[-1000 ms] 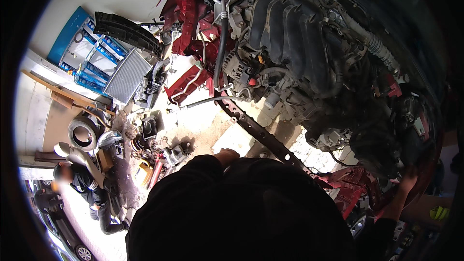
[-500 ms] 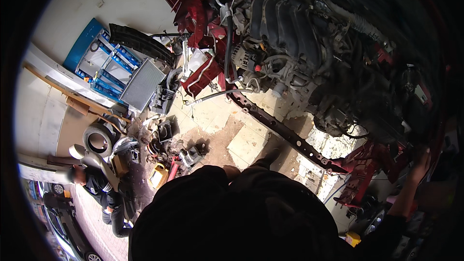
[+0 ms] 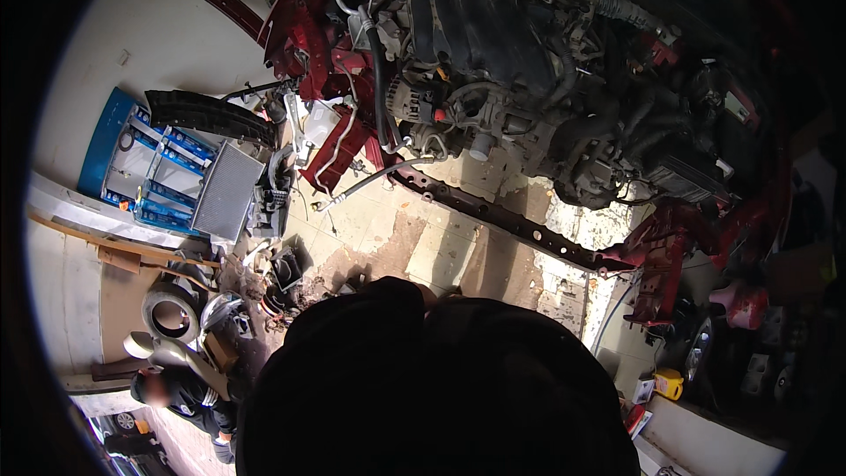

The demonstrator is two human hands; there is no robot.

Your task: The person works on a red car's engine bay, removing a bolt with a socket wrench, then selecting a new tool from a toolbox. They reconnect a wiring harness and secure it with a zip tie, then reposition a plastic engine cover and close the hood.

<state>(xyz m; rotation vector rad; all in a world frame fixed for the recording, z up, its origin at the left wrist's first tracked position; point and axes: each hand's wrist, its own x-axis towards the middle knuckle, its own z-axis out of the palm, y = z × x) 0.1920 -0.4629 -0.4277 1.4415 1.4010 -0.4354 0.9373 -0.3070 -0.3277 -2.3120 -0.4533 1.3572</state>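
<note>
Neither of my hands shows in the head view. My dark-clothed torso [image 3: 441,388] fills the lower middle of the picture. Above it stands a stripped red car front [image 3: 326,26] with its bare engine [image 3: 493,44] exposed, hoses and wires hanging from it. A long black perforated crossbar [image 3: 502,216] runs slantwise under the engine, just above the tiled floor [image 3: 441,247]. A thin silver pipe [image 3: 370,181] curves down from the engine's left side. Red bracket parts [image 3: 661,247] hang at the bar's right end.
A radiator [image 3: 225,189], a blue shelf unit [image 3: 132,167] and a black bumper strip [image 3: 207,115] lie at left. Loose parts and a tyre [image 3: 172,313] litter the floor below them. Another person [image 3: 176,392] crouches at lower left. A yellow bottle [image 3: 670,383] stands at right.
The view has swung, so the engine now sits higher and more of the floor shows. The arm seen earlier at the lower right edge is gone from view.
</note>
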